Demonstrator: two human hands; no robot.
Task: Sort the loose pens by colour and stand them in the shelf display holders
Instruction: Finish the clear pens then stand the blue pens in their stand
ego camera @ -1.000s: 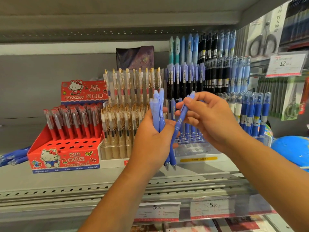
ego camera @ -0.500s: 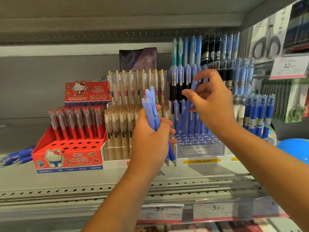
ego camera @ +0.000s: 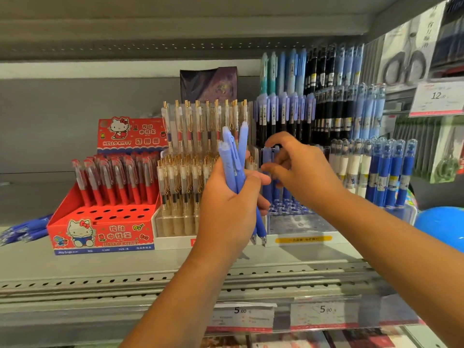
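Though clamped upright in the left grip, fingers curled tight round the barrels, seen only in part: a bundle of periwinkle plastic click pens, caps fanned above the fist, tips poking out below, middles hidden. Too overlapped to count.

Near it on the right, the right grip: forefinger arched, thumb apart from it, around the top of a single periwinkle pen standing in a clear plastic holder with blue sockets. Cannot tell whether pinching that pen or merely beside it; blurred there. Much of the holder masked by wrist and forearm.

Underneath, a grey metal shelf with a perforated front lip, and white price tags reading 5.00 along its edge. Below that, cut off by the frame.

Left of the clear holder, a white tiered holder of frosted pens with gold clips. Further left, a red cardboard Hello Kitty box, red-barrelled pens at the back, open sockets in front. At the far left edge, loose dark blue pens lying flat and cropped.

At the right, rows of dark blue and white capped pens, a blue ball half out of view, and carded scissors blurred above a 12.00 price card.

A grey strip of shelf showing between boxes and lip; another shelf close overhead.
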